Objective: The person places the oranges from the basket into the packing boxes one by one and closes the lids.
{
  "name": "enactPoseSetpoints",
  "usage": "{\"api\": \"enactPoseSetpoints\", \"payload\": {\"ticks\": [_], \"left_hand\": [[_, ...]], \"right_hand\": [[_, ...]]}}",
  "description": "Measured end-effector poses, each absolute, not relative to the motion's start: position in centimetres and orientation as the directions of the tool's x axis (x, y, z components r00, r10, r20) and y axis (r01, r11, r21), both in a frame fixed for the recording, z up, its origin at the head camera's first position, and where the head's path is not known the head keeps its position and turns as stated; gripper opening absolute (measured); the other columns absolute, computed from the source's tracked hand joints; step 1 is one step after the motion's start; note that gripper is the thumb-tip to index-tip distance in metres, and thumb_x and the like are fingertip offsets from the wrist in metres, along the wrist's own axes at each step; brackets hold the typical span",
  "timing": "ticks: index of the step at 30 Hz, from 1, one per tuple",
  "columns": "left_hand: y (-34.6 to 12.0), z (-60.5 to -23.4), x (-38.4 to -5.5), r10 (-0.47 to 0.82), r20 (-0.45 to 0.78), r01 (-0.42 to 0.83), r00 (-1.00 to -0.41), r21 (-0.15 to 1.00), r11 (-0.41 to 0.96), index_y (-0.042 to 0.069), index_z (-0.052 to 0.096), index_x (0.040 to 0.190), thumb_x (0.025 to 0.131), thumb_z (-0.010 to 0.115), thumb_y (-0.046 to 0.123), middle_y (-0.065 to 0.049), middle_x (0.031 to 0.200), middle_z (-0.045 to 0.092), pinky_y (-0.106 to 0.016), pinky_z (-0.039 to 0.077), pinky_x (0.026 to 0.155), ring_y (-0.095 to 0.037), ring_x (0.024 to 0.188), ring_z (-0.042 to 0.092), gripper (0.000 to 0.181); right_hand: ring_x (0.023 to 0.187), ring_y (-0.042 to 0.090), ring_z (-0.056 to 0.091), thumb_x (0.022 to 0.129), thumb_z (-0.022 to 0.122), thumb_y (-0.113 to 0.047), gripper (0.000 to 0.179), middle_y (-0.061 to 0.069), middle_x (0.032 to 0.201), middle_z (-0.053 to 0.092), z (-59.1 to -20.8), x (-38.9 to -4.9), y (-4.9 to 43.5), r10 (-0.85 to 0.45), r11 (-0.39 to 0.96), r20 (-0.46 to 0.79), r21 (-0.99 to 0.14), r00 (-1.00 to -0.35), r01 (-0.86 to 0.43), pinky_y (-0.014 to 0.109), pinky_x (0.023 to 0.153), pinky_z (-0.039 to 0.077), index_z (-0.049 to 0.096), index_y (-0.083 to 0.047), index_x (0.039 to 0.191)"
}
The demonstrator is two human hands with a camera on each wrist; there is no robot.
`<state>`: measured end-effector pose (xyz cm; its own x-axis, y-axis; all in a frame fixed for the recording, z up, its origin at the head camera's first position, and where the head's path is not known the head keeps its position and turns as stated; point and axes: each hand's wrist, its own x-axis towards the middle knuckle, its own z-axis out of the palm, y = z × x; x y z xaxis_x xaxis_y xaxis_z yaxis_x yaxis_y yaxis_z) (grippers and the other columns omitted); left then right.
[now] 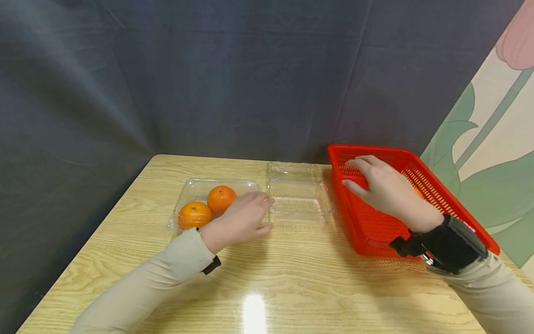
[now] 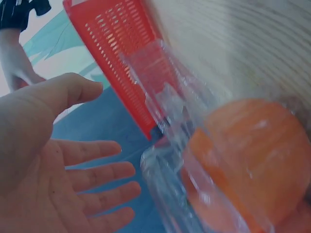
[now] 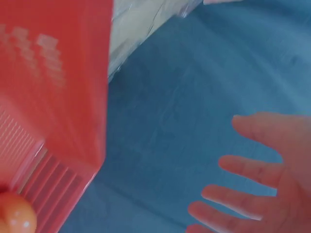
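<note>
Dark blue cloth (image 1: 250, 83) fills the far side, hanging down behind the back edge of my pale wooden table (image 1: 292, 273). Wood grain runs broadly from my side up between my forearms, with room to slide sideways before the basket's wall. At my right, a painted wall (image 1: 509, 157) with pink and green shapes slants past the table.

My red basket (image 1: 349, 208) sits at the table's right, its raised rim the tallest edge near my hands. Just left of it lies a transparent plastic half (image 1: 296, 204), its right edge close to the basket. Farther left is a transparent tray (image 1: 196, 189); I cannot tell whether the two are joined.

I have my right hand (image 1: 381, 185) above the basket's mouth, near the left rim, fingers extended and parted, gripping nothing. My left hand (image 1: 244, 215) is over the tray's right end, fingers extended and slightly spread, also gripping nothing. The two hands are well apart.

Two oranges are in the tray: one farther back (image 1: 221, 199), the other nearer the front left corner (image 1: 194, 215). More orange fruit (image 3: 17, 213) shows inside the basket, partly cut off at the right wrist view's border.
</note>
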<state>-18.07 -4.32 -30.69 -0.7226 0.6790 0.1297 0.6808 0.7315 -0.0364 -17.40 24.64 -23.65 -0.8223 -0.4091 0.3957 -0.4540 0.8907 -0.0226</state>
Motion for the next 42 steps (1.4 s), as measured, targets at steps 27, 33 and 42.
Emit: {"api": "enactPoseSetpoints", "payload": {"ticks": [27, 33, 42], "left_hand": [[-1.7, -33.5, -18.5, 0.643, 0.05, 0.627, -0.764, -0.178, 0.758, 0.004, 0.05, 0.132, 0.089, 0.06, 0.039, -0.01, 0.129, 0.057, -0.044, 0.029, 0.114, -0.026, 0.121, 0.054, 0.057], [-1.6, -33.6, -18.3, 0.66, 0.047, 0.643, -0.749, -0.184, 0.743, 0.003, 0.054, 0.128, 0.089, 0.06, 0.037, -0.012, 0.128, 0.058, -0.041, 0.031, 0.113, -0.026, 0.123, 0.052, 0.052], [-1.4, -34.3, -18.2, 0.695, 0.104, 0.661, -0.712, -0.237, 0.712, 0.006, 0.062, 0.112, 0.086, 0.063, 0.037, -0.007, 0.111, 0.066, -0.037, 0.039, 0.107, -0.022, 0.108, 0.061, 0.04]], "right_hand": [[0.087, 0.045, 0.052, 0.085, 0.062, -0.024, 0.049, 0.036, 0.1, 0.057, -24.1, -23.7, 35.4, -0.155, 0.985, 0.087, -0.062, -0.984, -0.16, 0.056, 0.077, 0.046, 0.049, 0.015, 0.113], [0.089, 0.048, 0.054, 0.084, 0.063, -0.025, 0.054, 0.038, 0.107, 0.056, -25.0, -24.4, 36.8, -0.117, 0.99, -0.023, -0.083, -0.993, -0.114, 0.058, 0.078, 0.046, 0.047, 0.016, 0.116], [0.097, 0.052, 0.051, 0.082, 0.064, -0.023, 0.057, 0.041, 0.111, 0.053, -27.2, -25.5, 37.9, -0.166, 0.983, -0.061, -0.086, -0.984, -0.161, 0.061, 0.089, 0.041, 0.046, 0.02, 0.116]]}}
